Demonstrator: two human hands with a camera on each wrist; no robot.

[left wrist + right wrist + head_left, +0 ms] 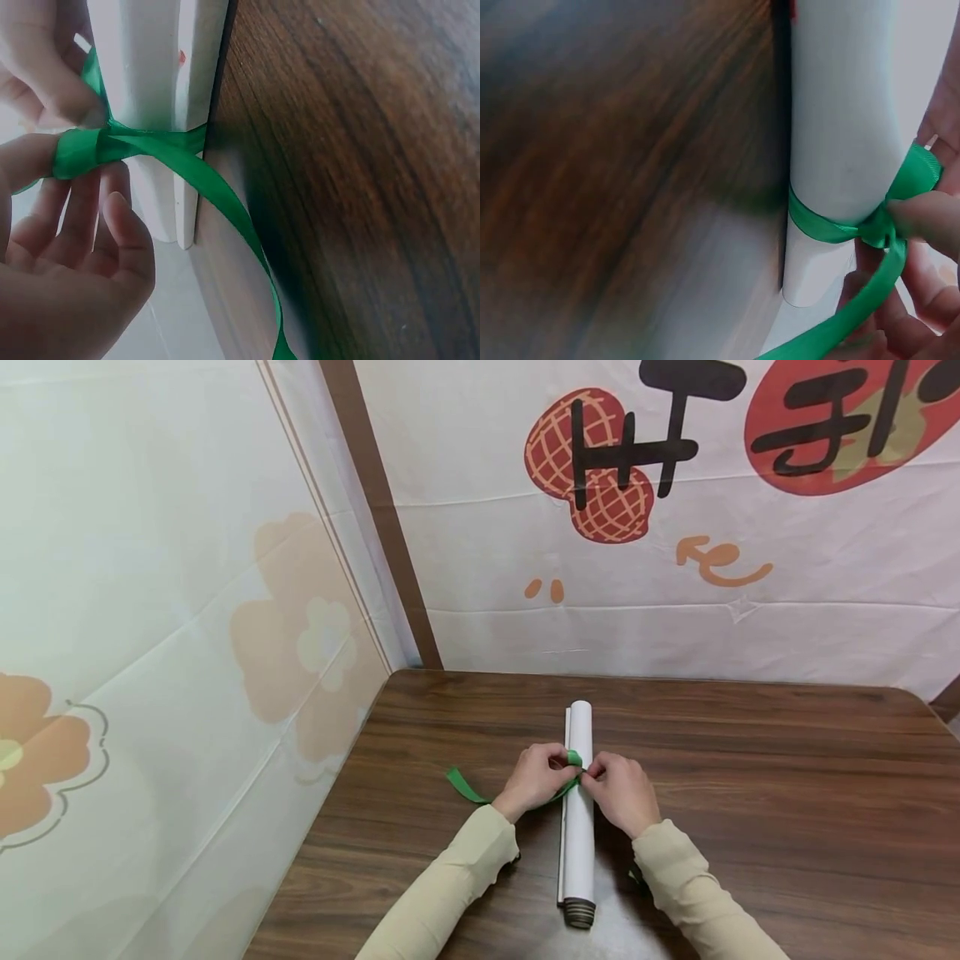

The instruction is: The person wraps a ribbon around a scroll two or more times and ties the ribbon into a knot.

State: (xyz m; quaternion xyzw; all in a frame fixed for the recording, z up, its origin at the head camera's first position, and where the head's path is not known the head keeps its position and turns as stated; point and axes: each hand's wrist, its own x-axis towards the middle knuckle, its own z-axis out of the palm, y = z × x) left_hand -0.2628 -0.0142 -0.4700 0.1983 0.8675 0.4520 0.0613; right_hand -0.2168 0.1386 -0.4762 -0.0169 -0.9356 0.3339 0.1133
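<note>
A white paper roll [579, 843] lies lengthwise on the table, its near end showing dark spiral layers. Green ribbon [191, 172] wraps around its middle and gathers in a knot [877, 229] on top. My left hand [531, 778] pinches a folded loop of the ribbon between thumb and fingers, close above the roll. From the other side my right hand [622, 789] pinches the ribbon right at the knot, fingertips almost meeting the left ones. One ribbon tail [465, 787] trails out to the left past the left wrist.
The brown wood-grain table [750, 760] extends on both sides of the roll. Behind it hangs a printed white cloth [480, 560], and another cloth with orange flowers [180, 610] runs along the left.
</note>
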